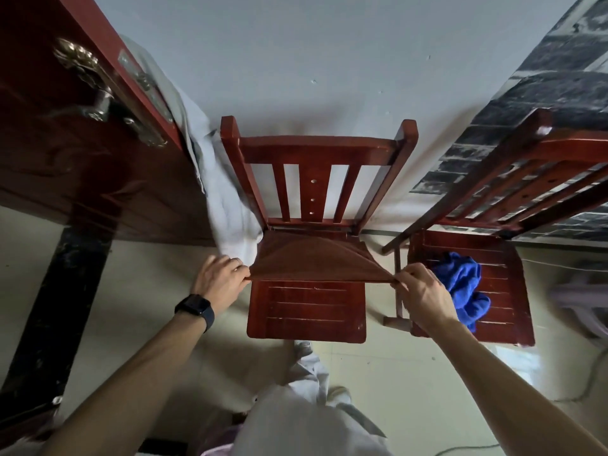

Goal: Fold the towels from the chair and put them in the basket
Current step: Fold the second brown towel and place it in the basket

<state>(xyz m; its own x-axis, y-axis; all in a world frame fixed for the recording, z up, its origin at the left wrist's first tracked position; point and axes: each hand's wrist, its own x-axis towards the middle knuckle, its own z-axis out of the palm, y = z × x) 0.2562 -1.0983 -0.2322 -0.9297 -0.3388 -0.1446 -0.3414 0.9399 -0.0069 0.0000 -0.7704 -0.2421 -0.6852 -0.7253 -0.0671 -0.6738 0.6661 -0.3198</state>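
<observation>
I have the brown towel (pixel 309 258) spread over the back half of the middle chair (pixel 306 311), using its seat as a flat folding surface. My left hand (pixel 220 278) has its fingers (pixel 241 274) clamped on the near left corner, and my right hand (pixel 421 294) pinches the near right corner, so the front edge stays taut and straight between them. A crumpled blue towel (pixel 460 284) waits on the right chair (pixel 493 258), within reach. I cannot see the basket from here.
</observation>
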